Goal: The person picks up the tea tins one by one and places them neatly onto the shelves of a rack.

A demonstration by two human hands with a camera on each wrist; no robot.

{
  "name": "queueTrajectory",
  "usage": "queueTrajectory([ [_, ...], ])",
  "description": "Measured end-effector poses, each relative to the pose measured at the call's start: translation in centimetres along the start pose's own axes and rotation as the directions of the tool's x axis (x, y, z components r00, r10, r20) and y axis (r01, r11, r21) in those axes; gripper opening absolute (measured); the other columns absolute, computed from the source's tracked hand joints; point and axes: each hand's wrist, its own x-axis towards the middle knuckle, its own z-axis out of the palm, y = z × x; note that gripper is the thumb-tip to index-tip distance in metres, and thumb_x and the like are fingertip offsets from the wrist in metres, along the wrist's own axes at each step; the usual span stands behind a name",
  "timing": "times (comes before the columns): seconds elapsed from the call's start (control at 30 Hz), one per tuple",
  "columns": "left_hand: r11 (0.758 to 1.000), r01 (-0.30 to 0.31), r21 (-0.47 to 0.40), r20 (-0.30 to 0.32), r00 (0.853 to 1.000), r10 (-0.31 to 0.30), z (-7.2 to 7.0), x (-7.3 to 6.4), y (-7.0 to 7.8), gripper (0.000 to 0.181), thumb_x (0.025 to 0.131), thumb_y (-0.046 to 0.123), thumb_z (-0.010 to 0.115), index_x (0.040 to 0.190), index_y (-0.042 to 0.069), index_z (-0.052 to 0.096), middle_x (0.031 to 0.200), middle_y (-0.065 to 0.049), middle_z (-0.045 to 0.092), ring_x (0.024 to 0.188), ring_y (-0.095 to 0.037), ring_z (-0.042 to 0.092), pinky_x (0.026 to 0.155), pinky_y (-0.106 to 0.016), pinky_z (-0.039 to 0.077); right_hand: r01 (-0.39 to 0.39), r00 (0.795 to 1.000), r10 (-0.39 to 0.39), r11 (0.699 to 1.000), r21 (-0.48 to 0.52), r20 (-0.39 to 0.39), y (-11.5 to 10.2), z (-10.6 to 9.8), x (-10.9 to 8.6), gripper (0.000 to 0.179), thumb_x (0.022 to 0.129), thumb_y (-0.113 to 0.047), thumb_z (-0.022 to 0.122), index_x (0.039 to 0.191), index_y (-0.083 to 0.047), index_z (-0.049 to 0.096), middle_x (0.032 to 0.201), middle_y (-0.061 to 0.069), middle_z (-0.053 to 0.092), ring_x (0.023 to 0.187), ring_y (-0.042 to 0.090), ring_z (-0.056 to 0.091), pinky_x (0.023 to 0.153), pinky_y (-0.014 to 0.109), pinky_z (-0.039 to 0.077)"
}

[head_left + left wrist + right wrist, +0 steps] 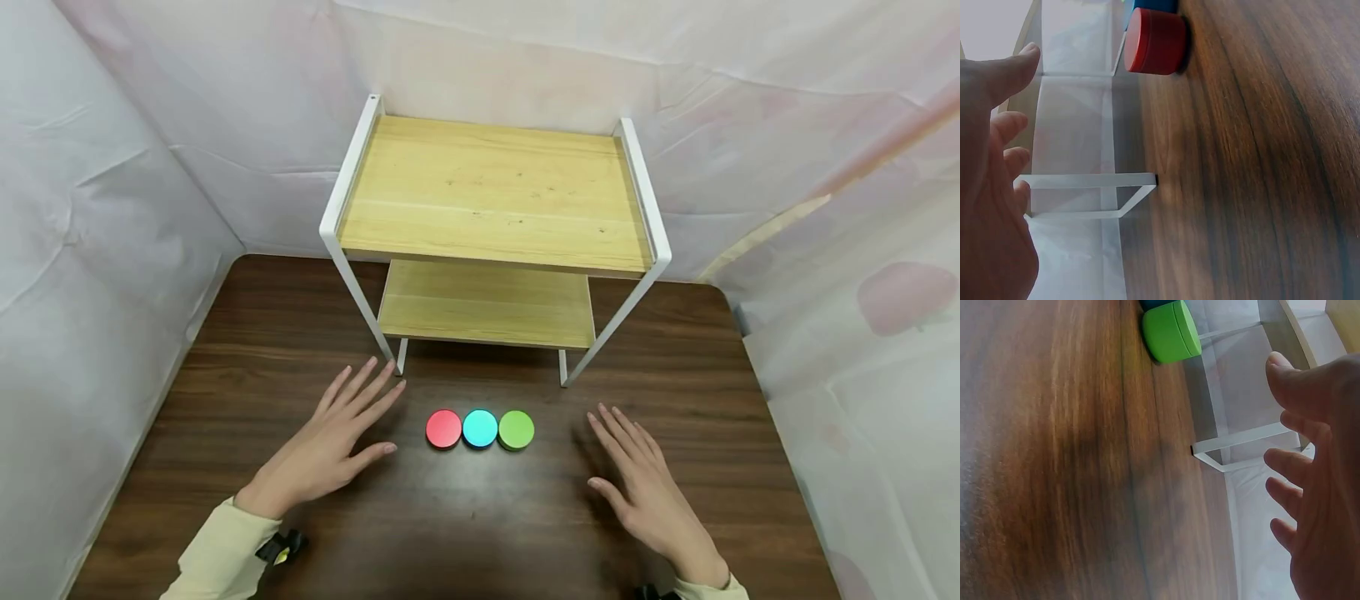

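Three small round lidded tins stand in a row on the table: a red tin (444,429) at left, a blue tin (480,428) in the middle and a green tin (516,430) at right. They touch or nearly touch. To the left of the red tin, my left hand (326,450) hovers with fingers spread, holding nothing. On the other side, my right hand (645,487) is over the table right of the green tin, its fingers extended and nothing in it. The left wrist view shows the red tin (1157,42) from the side; the right wrist view shows the green tin (1171,332).
Behind the tins stands a two-tier shelf with a light wood top board (495,196), a lower board (487,304) and a white metal frame (645,192). The dark wood table (480,533) is bordered by pale hanging cloth (97,208) at the back and sides.
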Motion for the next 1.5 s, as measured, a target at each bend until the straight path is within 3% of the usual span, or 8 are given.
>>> queueTrajectory([
  [0.13, 0.999, 0.018, -0.032, -0.001, 1.000, -0.018, 0.0, 0.0, 0.0, 0.083, 0.102, 0.047, 0.068, 0.170, 0.024, 0.025, 0.180, -0.001, 0.011, 0.167, -0.032, 0.006, 0.135, -0.048, -0.001, -0.023, 1.000, 0.023, 1.000, 0.007, 0.012, 0.0, 0.1, -0.1, 0.090, 0.093, -0.025, 0.080, 0.168, -0.020, 0.030, 0.175, 0.006, 0.028, 0.160, 0.034, 0.029, 0.130, 0.045, 0.015],
  [0.4, 0.992, 0.034, -0.123, -0.019, 0.999, -0.037, -0.1, 0.4, 0.4, 0.082, 0.104, 0.042, 0.067, 0.170, 0.027, 0.022, 0.179, 0.004, 0.013, 0.167, -0.029, 0.011, 0.135, -0.033, -0.005, -0.017, 0.999, 0.018, 0.999, 0.032, -0.030, -0.2, 0.4, 0.3, 0.090, 0.091, -0.019, 0.081, 0.167, -0.017, 0.033, 0.173, 0.008, 0.034, 0.154, 0.038, 0.037, 0.131, 0.034, 0.013],
  [0.7, 0.897, 0.167, -0.409, -0.027, 0.980, -0.195, 1.3, 0.3, 1.4, 0.069, 0.108, 0.034, 0.063, 0.167, 0.034, 0.030, 0.172, 0.009, 0.034, 0.160, -0.025, 0.034, 0.123, -0.062, 0.034, -0.111, 0.985, 0.142, 0.955, 0.276, -0.093, -2.0, 2.7, 0.2, 0.076, 0.096, -0.006, 0.075, 0.163, -0.014, 0.041, 0.162, 0.009, 0.050, 0.150, 0.024, 0.043, 0.121, 0.005, 0.013],
  [0.93, 0.877, 0.154, -0.455, -0.087, 0.973, -0.216, 1.0, 1.2, -0.1, 0.039, 0.112, 0.030, 0.056, 0.150, 0.037, 0.058, 0.148, 0.017, 0.062, 0.140, -0.011, 0.058, 0.115, -0.030, 0.047, -0.152, 0.971, 0.212, 0.905, 0.397, -0.111, -1.7, 4.2, 0.6, 0.065, 0.100, -0.001, 0.068, 0.160, -0.012, 0.046, 0.160, 0.006, 0.053, 0.151, 0.005, 0.041, 0.116, 0.001, 0.020],
  [1.1, 0.749, 0.086, -0.657, -0.212, 0.932, -0.293, 2.6, 1.6, -3.0, 0.034, 0.113, 0.012, 0.050, 0.142, 0.019, 0.067, 0.138, -0.005, 0.072, 0.131, -0.004, 0.062, 0.109, -0.010, 0.042, -0.156, 0.965, 0.234, 0.874, 0.460, -0.117, -1.7, 5.3, 0.7, 0.057, 0.102, 0.000, 0.065, 0.156, -0.010, 0.050, 0.155, 0.010, 0.057, 0.148, 0.001, 0.043, 0.116, 0.002, 0.024],
  [1.3, 0.583, 0.043, -0.811, -0.264, 0.863, -0.431, 5.5, 3.4, -5.6, 0.040, 0.114, 0.014, 0.046, 0.153, 0.007, 0.054, 0.146, -0.022, 0.062, 0.132, -0.009, 0.062, 0.108, -0.012, 0.046, -0.176, 0.958, 0.267, 0.832, 0.526, -0.102, -2.2, 7.0, 1.3, 0.051, 0.103, -0.002, 0.064, 0.153, -0.011, 0.054, 0.152, 0.009, 0.061, 0.144, 0.003, 0.049, 0.115, 0.003, 0.027],
  [1.4, 0.527, 0.051, -0.848, -0.234, 0.857, -0.459, 6.5, 4.4, -6.1, 0.046, 0.116, 0.019, 0.043, 0.159, 0.004, 0.045, 0.152, -0.026, 0.056, 0.132, -0.007, 0.062, 0.109, -0.014, 0.047, -0.179, 0.947, 0.292, 0.820, 0.543, -0.130, -2.5, 7.8, 1.8, 0.050, 0.102, -0.001, 0.066, 0.150, -0.007, 0.056, 0.148, 0.011, 0.063, 0.142, 0.003, 0.050, 0.115, 0.004, 0.028],
  [1.5, 0.478, 0.011, -0.878, -0.214, 0.885, -0.413, 7.3, 5.0, -6.4, 0.050, 0.118, 0.023, 0.035, 0.157, -0.006, 0.043, 0.151, -0.034, 0.054, 0.134, -0.010, 0.062, 0.111, -0.018, 0.048, -0.173, 0.936, 0.313, 0.804, 0.569, -0.158, -2.7, 8.4, 2.4, 0.050, 0.101, -0.001, 0.067, 0.149, -0.005, 0.056, 0.146, 0.014, 0.064, 0.141, 0.001, 0.051, 0.115, 0.004, 0.029],
])
